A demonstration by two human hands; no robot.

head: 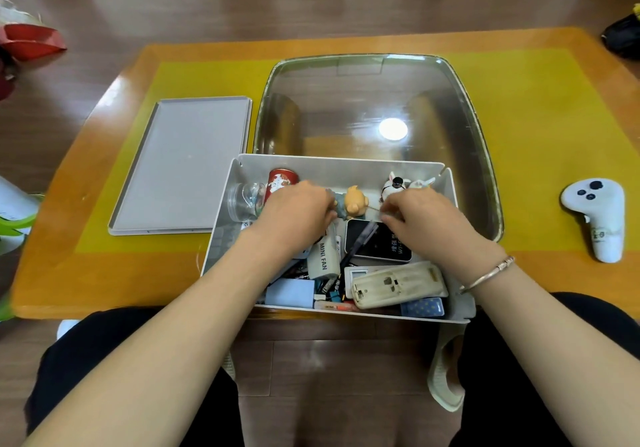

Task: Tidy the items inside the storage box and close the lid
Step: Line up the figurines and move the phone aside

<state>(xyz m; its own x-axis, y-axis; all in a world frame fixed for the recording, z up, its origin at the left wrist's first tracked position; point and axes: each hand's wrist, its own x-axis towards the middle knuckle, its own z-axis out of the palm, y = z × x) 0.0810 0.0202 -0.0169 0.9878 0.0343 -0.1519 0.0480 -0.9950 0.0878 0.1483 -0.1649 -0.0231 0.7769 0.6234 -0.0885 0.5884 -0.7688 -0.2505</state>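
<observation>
glossy plastics on polished wood
clear shiny lid [377,100], matt white plastic storage box [221,218], matt grey tray [180,166], glossy wooden table [104,273].

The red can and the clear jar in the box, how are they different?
The red can is solid red with white pictures, while the clear jar is see-through. The red can sits nearer the back wall of the storage box; the clear jar lies to its left, nearer the side wall. The left hand covers the can's lower part but leaves the jar mostly in sight. Both are round containers in the box's back left corner.
</observation>
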